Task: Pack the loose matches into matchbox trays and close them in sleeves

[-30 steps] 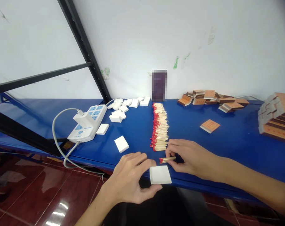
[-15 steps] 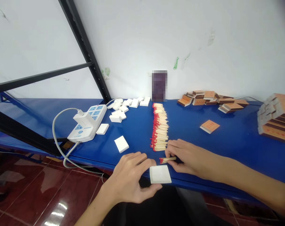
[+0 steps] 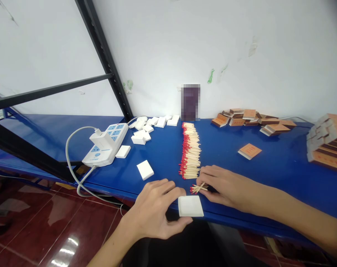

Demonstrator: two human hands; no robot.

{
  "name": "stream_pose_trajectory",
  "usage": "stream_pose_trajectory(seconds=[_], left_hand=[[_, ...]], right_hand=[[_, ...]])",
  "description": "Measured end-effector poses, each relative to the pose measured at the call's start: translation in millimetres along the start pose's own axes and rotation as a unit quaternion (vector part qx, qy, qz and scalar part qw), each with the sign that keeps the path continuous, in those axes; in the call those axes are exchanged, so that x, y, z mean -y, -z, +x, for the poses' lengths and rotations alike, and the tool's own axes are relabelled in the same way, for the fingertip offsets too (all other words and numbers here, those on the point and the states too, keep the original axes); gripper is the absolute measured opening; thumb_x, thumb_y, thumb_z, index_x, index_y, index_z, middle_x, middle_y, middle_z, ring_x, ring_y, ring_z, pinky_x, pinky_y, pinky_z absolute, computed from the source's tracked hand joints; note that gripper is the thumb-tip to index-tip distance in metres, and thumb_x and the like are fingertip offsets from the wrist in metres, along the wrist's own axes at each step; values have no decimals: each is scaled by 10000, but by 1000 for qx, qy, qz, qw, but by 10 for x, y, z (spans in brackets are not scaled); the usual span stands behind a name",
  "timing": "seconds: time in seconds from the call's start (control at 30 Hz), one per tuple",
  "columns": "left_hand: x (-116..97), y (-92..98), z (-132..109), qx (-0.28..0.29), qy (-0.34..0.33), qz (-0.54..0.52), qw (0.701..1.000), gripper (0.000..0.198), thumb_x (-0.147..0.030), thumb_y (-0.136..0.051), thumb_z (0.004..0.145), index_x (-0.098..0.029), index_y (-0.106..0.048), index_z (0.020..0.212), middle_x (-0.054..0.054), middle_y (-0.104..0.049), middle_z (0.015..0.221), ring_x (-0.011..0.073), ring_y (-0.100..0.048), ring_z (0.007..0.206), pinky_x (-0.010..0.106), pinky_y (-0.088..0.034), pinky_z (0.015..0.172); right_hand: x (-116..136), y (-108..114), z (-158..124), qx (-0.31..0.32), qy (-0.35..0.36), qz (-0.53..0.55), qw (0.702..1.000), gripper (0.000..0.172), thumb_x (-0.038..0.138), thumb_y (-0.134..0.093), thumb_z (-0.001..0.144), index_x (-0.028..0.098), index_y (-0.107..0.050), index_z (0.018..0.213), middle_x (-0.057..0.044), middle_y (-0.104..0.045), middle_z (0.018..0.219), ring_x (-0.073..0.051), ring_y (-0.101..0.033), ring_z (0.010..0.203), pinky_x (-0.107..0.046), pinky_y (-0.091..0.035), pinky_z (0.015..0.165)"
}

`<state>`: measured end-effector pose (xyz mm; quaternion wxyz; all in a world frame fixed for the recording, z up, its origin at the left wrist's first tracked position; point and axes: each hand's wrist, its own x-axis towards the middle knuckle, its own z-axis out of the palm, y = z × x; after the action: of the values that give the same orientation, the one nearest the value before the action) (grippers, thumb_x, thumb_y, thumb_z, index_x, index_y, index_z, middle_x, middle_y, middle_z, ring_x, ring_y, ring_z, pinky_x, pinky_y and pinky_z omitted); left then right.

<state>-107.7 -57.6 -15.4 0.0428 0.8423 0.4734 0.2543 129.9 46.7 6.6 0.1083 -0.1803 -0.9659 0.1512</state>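
Note:
At the table's front edge, my left hand (image 3: 158, 211) holds a white matchbox tray (image 3: 190, 206) between its thumb and fingers. The tray's visible inside is bare. Just to the right, my right hand (image 3: 220, 187) pinches a small bunch of matches (image 3: 196, 188), red heads toward the left. A few of those sticks cross each other at angles. Beyond the bunch, a long row of matches (image 3: 191, 152) runs back toward the wall, its red heads along the left side. The fingertips of my right hand lie close to the near end of that row.
More white trays (image 3: 145, 170) lie on the left of the blue table (image 3: 162, 148), beside a power strip (image 3: 101, 157) with a cable. Orange matchboxes (image 3: 250, 151) lie at the back right, with a stack (image 3: 328, 142) at far right. A black metal frame (image 3: 107, 63) rises at left.
The matches in my right hand have shifted from nearly parallel to crossed and fanned out. My left hand keeps the tray in much the same place. The view has moved slightly.

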Motion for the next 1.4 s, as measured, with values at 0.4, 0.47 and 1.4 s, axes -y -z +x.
stream_pose_trajectory(seconds=[0.4,0.47,1.4], left_hand=[[-1,3,6,3,0,3,1000,348,-467,-695,807,-218,-629,1041,11,-665,844,224,-650,781,362,-501,709],[-10,4,9,4,5,3,1000,348,-463,-697,805,-216,-630,1042,10,-665,853,220,-649,784,355,-499,703],[-34,-30,74,-24,-14,34,999,307,-482,-683,844,-201,-628,954,16,-642,819,200,-617,703,311,-421,586]], right_hand=[[-52,-106,13,-68,65,-65,993,130,89,-497,934,178,-591,933,-60,-641,888,-201,-624,818,-333,-524,751],[-71,-122,11,-73,62,-42,995,130,86,-496,923,186,-579,927,-52,-632,874,-196,-616,801,-325,-521,733],[184,-107,16,-64,106,62,990,176,229,-501,1018,188,-651,1102,-52,-665,921,-174,-612,853,-322,-500,827]])
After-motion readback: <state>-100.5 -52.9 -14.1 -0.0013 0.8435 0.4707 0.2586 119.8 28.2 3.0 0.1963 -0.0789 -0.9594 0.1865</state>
